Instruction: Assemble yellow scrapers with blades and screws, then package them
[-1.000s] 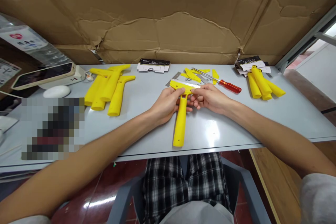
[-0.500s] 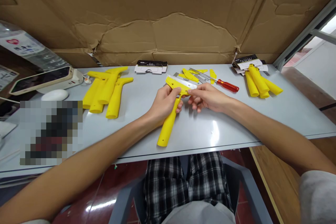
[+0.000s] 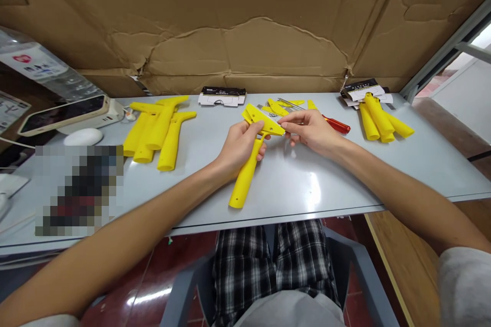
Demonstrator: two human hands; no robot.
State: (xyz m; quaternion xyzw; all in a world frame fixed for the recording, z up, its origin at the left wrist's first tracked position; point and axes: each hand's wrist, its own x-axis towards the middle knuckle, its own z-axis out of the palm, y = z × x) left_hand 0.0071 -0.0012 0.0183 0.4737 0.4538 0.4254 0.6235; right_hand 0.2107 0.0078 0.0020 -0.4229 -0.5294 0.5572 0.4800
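Observation:
My left hand (image 3: 242, 145) is wrapped round the neck of a yellow scraper (image 3: 245, 176), its thumb pressed on the flat head. The scraper's hollow handle points down toward me. A pale strip of blade (image 3: 276, 117) shows along the upper edge of the head, and the rest is hidden. At the head's right end, my right hand (image 3: 307, 130) pinches the corner with thumb and forefinger, its other fingers curled beneath. Behind that hand lie loose yellow plates (image 3: 276, 107) and a screwdriver with a red handle (image 3: 337, 125), partly covered by it.
Several yellow scraper handles (image 3: 166, 145) lie at the left, with another bunch (image 3: 378, 118) at the right. Black-and-white boxes (image 3: 222, 97) stand by the cardboard wall (image 3: 238, 51). A phone (image 3: 63, 115), a white mouse (image 3: 83, 137) and a blurred-out patch are at left.
The scraper's head has turned slightly in my left hand, and less of the blade shows. My right hand has shifted a little right and up, to the head's right end.

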